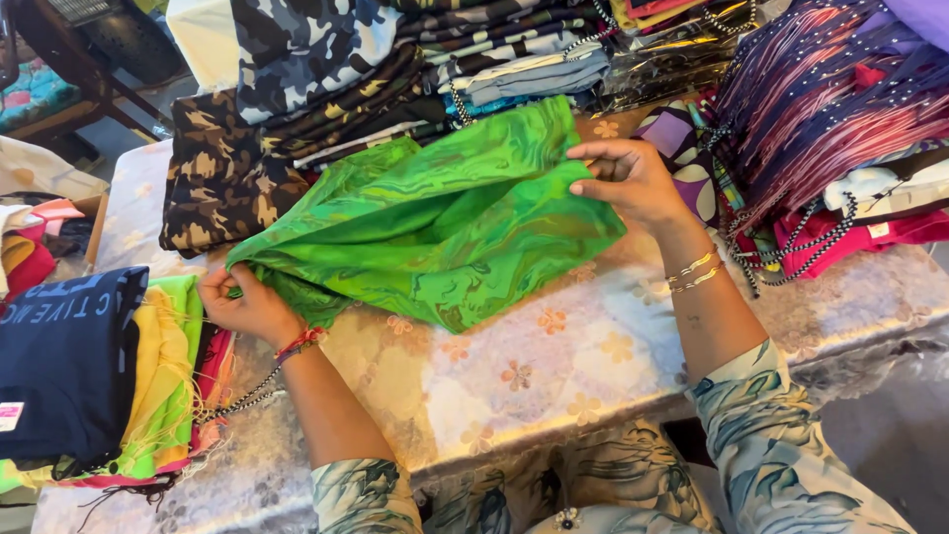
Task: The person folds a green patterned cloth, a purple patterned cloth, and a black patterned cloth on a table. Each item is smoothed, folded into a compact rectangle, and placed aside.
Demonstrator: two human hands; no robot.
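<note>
Nearest the camera were the person's patterned sleeves point(781, 465), grey-green with a leaf print, reaching out over a table point(554, 366) covered in a shiny cloth with small orange flowers. The left hand point(247, 305) was closed on the lower left corner of a green cloth point(445, 213), fingers curled tight around the bunched edge; a red thread band sat at that wrist. The right hand point(628, 180) pinched the cloth's upper right edge between thumb and fingers, the palm turned partly up, with two thin gold bangles point(694, 272) further down the forearm. The green cloth (marbled in lighter and darker greens) was stretched between the two hands and lay folded on the middle of the table, its far edge touching a stack of camouflage fabrics point(297, 89). To the left, just beside the left hand, sat a pile of folded clothes point(109, 366): a navy piece on top, with yellow, bright green and pink ones beside and under it. To the right, well apart from the left hand and near the right one, rose a heap of purple and maroon striped fabrics point(830, 99) with beaded cords hanging from them.
</note>
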